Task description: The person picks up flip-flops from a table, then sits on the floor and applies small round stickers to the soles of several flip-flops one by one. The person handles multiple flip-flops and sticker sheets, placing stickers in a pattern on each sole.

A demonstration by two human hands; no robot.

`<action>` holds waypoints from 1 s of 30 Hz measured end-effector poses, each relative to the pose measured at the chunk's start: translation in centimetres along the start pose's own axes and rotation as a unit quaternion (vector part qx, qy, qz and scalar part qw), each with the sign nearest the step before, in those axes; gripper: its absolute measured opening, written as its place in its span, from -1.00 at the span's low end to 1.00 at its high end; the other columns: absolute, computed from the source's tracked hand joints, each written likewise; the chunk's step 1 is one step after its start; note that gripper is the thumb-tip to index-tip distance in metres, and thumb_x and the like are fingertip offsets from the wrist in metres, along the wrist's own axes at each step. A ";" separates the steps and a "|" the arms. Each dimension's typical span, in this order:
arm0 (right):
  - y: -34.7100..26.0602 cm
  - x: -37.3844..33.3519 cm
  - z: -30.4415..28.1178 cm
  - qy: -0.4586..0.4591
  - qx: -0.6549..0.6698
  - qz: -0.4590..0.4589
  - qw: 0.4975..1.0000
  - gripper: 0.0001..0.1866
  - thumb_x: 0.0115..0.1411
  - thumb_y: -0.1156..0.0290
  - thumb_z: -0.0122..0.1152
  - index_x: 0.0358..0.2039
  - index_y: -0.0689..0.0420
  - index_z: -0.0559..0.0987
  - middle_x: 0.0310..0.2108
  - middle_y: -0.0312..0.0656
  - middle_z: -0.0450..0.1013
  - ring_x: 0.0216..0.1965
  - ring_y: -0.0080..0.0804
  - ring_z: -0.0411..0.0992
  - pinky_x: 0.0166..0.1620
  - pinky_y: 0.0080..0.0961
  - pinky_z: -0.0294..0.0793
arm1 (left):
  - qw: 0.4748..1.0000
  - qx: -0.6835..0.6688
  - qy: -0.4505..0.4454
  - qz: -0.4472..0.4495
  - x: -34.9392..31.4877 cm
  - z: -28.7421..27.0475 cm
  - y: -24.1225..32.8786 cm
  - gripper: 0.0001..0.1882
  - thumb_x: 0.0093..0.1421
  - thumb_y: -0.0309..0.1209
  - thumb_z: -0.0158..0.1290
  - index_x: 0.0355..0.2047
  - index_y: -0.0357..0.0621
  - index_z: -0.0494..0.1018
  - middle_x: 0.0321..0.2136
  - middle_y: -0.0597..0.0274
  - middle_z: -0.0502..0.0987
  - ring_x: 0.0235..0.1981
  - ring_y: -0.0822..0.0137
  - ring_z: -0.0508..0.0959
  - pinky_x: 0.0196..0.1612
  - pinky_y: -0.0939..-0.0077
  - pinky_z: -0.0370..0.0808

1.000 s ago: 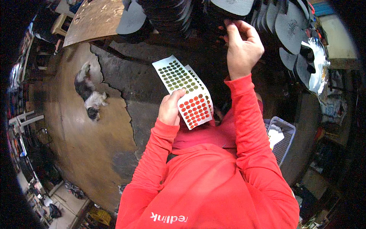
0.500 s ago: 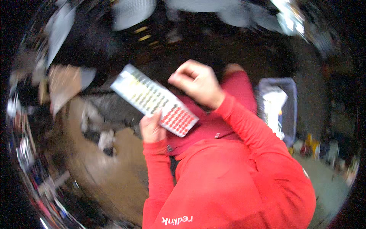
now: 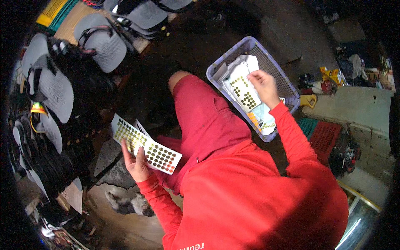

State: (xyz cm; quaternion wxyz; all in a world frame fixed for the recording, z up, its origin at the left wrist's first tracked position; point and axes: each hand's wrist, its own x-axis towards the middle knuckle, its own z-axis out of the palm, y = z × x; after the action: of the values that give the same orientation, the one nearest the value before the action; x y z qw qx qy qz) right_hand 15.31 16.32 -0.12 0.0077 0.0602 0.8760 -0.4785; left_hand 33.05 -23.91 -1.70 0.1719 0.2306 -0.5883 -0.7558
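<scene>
My left hand (image 3: 136, 163) is closed on a white sticker sheet (image 3: 155, 156) with rows of small round dots, dark, gold and a few red. A second sheet's corner shows behind it. To the right, my right hand (image 3: 266, 86) is over a purple plastic basket (image 3: 283, 83), its fingertips pinched at the upper edge of another sticker sheet (image 3: 242, 89) with gold dots. This sheet lies on a pile of papers in the basket, and several of its dots are gone.
Many grey and black flip-flops (image 3: 58, 87) are stacked at the left and far left. What looks like a grey and white cat (image 3: 127, 203) lies on the floor near my left forearm. Red and green crates (image 3: 323, 137) stand at the right, beside a pale panel (image 3: 354, 110).
My view has swung right. My right hand has gone from beside the held sheet to the basket, while my left hand keeps its sheet, now farther left of my lap.
</scene>
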 end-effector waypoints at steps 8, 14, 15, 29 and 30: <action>7.1 -2.7 -5.8 -0.079 -0.357 0.036 0.930 -0.64 -0.01 0.24 0.35 -0.27 0.23 0.61 -0.33 0.04 0.56 -0.28 -0.06 0.54 -0.17 -0.25 0.50 | 0.986 0.055 -0.079 -0.138 0.3 2.1 2.1 -0.60 0.20 -0.57 -0.04 0.07 -0.39 0.38 -0.18 0.23 0.52 -0.39 0.62 0.44 -0.34 0.77 0.35; 9.2 -2.7 -3.5 -0.093 -0.168 0.054 0.980 -0.65 -0.03 0.22 0.38 -0.33 0.22 0.60 -0.38 0.04 0.54 -0.35 -0.11 0.53 -0.24 -0.31 0.49 | 0.982 0.065 -0.066 -0.162 -0.2 3.4 1.2 -0.61 0.19 -0.58 -0.05 0.06 -0.31 0.41 -0.37 0.40 0.49 -0.46 0.66 0.39 -0.48 0.79 0.30; 9.3 -2.6 -2.9 -0.123 -0.182 0.059 0.974 -0.67 -0.03 0.22 0.37 -0.36 0.22 0.59 -0.40 0.02 0.54 -0.37 -0.14 0.53 -0.26 -0.32 0.48 | 0.984 0.080 -0.062 -0.144 0.0 3.3 1.2 -0.61 0.20 -0.58 -0.04 0.07 -0.32 0.40 -0.38 0.39 0.49 -0.48 0.65 0.39 -0.49 0.79 0.31; 6.7 -4.7 -2.4 0.009 -0.295 -0.123 0.947 -0.78 0.08 0.26 0.27 -0.50 0.17 0.56 -0.43 -0.13 0.48 -0.32 -0.13 0.47 -0.27 -0.27 0.48 | 0.980 0.095 -0.106 -0.136 -0.2 5.4 1.8 -0.64 0.22 -0.57 -0.02 0.04 -0.31 0.43 -0.15 0.25 0.55 -0.43 0.64 0.41 -0.41 0.76 0.34; 6.4 -5.0 -1.2 -0.012 -0.316 -0.154 0.936 -0.77 0.08 0.23 0.26 -0.50 0.14 0.56 -0.42 -0.12 0.48 -0.30 -0.14 0.46 -0.26 -0.27 0.49 | 0.979 0.099 -0.115 -0.133 -0.3 5.5 1.9 -0.64 0.22 -0.56 -0.02 0.04 -0.31 0.43 -0.16 0.25 0.55 -0.43 0.64 0.41 -0.40 0.76 0.35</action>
State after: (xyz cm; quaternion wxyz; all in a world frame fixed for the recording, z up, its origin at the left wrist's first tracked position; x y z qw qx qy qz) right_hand 21.00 20.25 -4.51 -0.0366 -0.0870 0.9804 -0.1730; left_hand 30.23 -19.72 1.27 -0.0226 0.2337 -0.6402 -0.7314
